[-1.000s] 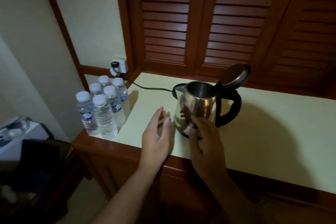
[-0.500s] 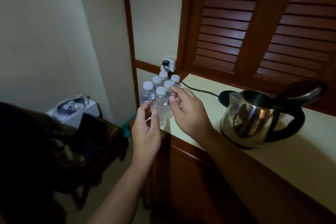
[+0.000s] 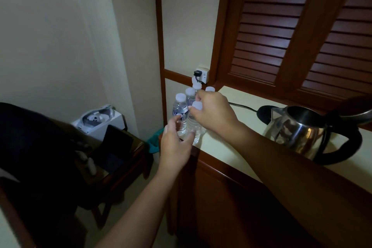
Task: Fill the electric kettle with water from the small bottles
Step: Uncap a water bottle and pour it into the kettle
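Right grip (image 3: pixel 215 111) is closed from above on the cap (image 3: pixel 197 105) of the front bottle (image 3: pixel 193 125), thumb and fingertips pinching the cap's sides. Left grip (image 3: pixel 175 145) is half curled at the bottle's lower body, thumb to one side and forefinger to the other. The head view does not show whether it has closed on the bottle or only brackets it. The bottle stands upright at the near left corner of the tabletop (image 3: pixel 231 143), touching the other bottles (image 3: pixel 180 108) packed behind and beside it. The kettle (image 3: pixel 298 133) stands well apart to the right on the same tabletop, lid (image 3: pixel 360 116) swung open, spout toward the bottles. Its cord (image 3: pixel 243 106) runs along the tabletop to the socket (image 3: pixel 203 73) behind the bottles. Judged step: uncapping the first bottle. Every cap in view is on, so pouring is judged not begun. Hazards: (1) The bottle sits just beside the tabletop edge, so twisting the cap without a firm left hold may spin it or tip it off. (2) The thin plastic wall will likely yield, and a hard squeeze once the seal breaks may push water onto the tabletop near the cord. (3) Lifting the bottle out of the tight cluster may topple its neighbours. (4) Tilting the opened bottle short of the kettle mouth would wet the plugged-in lead.
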`<action>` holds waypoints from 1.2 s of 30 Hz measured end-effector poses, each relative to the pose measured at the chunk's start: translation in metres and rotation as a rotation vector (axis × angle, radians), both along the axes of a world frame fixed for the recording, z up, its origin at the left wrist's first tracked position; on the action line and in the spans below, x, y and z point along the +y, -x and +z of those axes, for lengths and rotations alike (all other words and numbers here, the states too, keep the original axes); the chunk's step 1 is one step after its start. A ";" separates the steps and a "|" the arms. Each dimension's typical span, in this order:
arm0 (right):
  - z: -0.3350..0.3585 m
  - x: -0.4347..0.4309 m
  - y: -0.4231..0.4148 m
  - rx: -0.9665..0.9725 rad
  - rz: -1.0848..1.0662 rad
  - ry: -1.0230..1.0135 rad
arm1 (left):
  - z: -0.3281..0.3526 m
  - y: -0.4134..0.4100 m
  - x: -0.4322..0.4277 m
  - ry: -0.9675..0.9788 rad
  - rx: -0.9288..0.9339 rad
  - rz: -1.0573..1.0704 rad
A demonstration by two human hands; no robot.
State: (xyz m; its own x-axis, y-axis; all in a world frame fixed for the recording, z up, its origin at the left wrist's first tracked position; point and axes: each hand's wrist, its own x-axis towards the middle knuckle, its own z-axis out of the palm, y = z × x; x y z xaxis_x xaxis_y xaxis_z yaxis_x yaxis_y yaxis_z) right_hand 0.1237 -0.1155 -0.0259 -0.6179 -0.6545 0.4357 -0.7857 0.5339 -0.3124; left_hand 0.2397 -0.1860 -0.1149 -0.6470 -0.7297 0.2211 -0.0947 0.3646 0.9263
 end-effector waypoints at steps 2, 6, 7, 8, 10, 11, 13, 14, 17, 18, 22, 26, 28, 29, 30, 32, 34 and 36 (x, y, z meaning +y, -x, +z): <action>0.007 0.013 -0.004 0.035 0.038 0.002 | 0.004 0.001 0.003 0.033 -0.005 -0.047; 0.028 0.050 -0.010 0.058 0.074 0.078 | 0.018 0.003 0.021 0.133 0.052 -0.140; 0.034 0.061 -0.010 0.053 0.072 0.090 | 0.022 0.005 0.026 0.152 0.075 -0.152; 0.039 0.073 -0.010 0.039 0.061 0.099 | 0.026 0.006 0.032 0.170 0.090 -0.173; 0.051 0.099 -0.009 -0.019 0.023 0.108 | 0.032 0.011 0.048 0.194 0.104 -0.248; 0.055 0.112 -0.010 -0.049 0.009 0.111 | 0.035 0.015 0.056 0.193 0.114 -0.295; 0.062 0.137 -0.009 -0.081 -0.021 0.106 | 0.041 0.022 0.071 0.170 0.139 -0.384; 0.067 0.150 -0.009 -0.082 -0.046 0.087 | 0.044 0.025 0.079 0.159 0.148 -0.426; 0.084 0.186 -0.007 -0.081 -0.132 -0.020 | 0.051 0.034 0.097 0.149 0.149 -0.554; 0.088 0.196 -0.007 -0.082 -0.151 -0.060 | 0.052 0.036 0.103 0.144 0.144 -0.593; 0.089 0.224 -0.009 0.026 -0.169 -0.057 | 0.057 0.046 0.127 0.148 0.122 -0.681; 0.091 0.246 -0.007 0.042 -0.152 -0.053 | 0.062 0.059 0.142 0.156 0.113 -0.768; 0.096 0.256 -0.007 0.041 -0.080 -0.079 | 0.065 0.066 0.141 0.112 0.113 -0.839; 0.100 0.261 -0.007 0.037 -0.027 -0.084 | 0.068 0.069 0.140 0.078 0.113 -0.897; 0.103 0.266 -0.007 0.029 0.018 -0.102 | 0.071 0.072 0.139 0.052 0.107 -0.962; 0.112 0.275 -0.005 0.024 0.063 -0.175 | 0.077 0.080 0.135 0.040 0.087 -1.074; 0.121 0.283 -0.003 0.010 0.065 -0.249 | 0.082 0.086 0.134 0.037 0.081 -1.155; 0.126 0.287 -0.003 -0.020 0.058 -0.266 | 0.084 0.089 0.136 0.027 0.088 -1.196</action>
